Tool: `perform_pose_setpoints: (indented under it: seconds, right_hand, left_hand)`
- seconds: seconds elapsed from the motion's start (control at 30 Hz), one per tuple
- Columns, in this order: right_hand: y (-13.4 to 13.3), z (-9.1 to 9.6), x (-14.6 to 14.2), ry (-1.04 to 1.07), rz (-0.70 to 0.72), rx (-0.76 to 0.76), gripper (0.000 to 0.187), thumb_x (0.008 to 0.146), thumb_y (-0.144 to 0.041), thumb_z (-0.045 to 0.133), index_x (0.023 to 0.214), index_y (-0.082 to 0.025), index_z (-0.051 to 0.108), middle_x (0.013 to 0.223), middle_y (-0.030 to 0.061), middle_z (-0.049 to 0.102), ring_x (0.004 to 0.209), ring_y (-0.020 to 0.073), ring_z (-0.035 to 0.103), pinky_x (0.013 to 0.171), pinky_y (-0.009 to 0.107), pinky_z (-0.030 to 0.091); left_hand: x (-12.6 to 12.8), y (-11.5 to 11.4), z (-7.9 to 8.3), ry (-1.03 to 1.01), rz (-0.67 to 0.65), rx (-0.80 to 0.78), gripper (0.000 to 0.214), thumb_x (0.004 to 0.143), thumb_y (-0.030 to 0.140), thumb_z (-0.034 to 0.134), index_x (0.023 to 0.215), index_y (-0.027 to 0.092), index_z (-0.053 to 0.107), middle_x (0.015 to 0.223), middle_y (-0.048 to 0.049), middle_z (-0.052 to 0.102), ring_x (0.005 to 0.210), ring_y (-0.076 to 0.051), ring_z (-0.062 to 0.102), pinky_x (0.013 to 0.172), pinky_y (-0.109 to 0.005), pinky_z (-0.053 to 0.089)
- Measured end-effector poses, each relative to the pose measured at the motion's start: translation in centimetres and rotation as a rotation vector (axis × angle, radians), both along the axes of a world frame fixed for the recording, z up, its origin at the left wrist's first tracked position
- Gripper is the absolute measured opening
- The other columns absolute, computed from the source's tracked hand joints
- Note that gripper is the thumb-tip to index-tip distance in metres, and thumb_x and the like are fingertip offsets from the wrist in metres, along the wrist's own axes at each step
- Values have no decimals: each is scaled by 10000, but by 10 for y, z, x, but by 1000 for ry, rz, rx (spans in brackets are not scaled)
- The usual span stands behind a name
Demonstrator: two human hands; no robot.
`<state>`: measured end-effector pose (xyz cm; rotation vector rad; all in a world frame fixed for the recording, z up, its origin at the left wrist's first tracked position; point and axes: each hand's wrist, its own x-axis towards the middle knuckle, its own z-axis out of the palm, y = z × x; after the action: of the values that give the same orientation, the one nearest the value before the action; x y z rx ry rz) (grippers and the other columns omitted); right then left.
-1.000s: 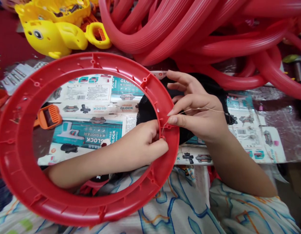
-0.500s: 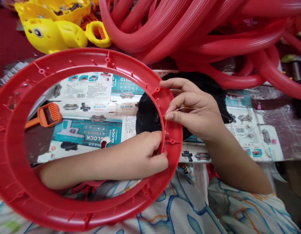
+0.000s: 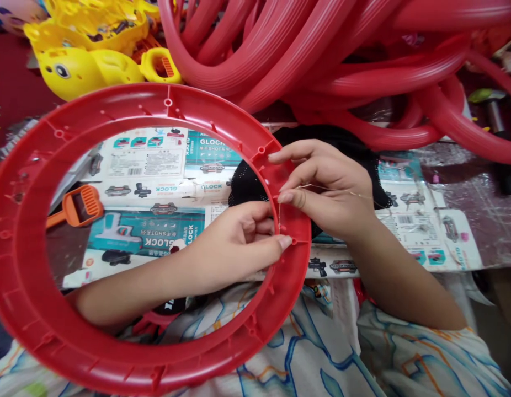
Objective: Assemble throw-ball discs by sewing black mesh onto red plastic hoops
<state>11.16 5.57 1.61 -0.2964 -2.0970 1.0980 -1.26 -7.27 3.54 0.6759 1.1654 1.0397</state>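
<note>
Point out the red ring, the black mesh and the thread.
red ring [image 3: 115, 361], head view, lower rim.
black mesh [image 3: 247, 186], head view, part inside the ring.
thread [image 3: 338, 191], head view, its taut middle stretch.

A yellow plastic duck toy [image 3: 85, 69] and red plastic tubes [image 3: 321, 49] are lying beyond the printed cardboard sheets [image 3: 156, 165].

ring [image 3: 115, 364] red | mesh [image 3: 247, 187] black | toy [image 3: 90, 69] yellow

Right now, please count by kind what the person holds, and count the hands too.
Hands: 2 (left hand, right hand)
Red ring: 1
Thread: 1
Total: 4
</note>
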Motion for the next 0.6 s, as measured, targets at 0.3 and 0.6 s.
perform_pose_setpoints:
  seconds: [0.3,0.6]
  right_hand:
    - [-1,-2,1,38,-41,61,67,816,-272,738,776,-248,689,1061,9,657,926,164,634,832,346,550]
    - [5,18,11,-103,-25,345,85,836,-351,714,788,-282,708,834,13,644,862,199,569,855,405,494]
  left_hand:
    - [15,4,1,137,70,39,115,740,171,560,823,184,481,690,41,581,594,-90,569,492,-174,431]
    - [18,2,-6,138,73,75,146,793,171,537,938,174,550,778,30,622,700,-98,583,586,-186,469]
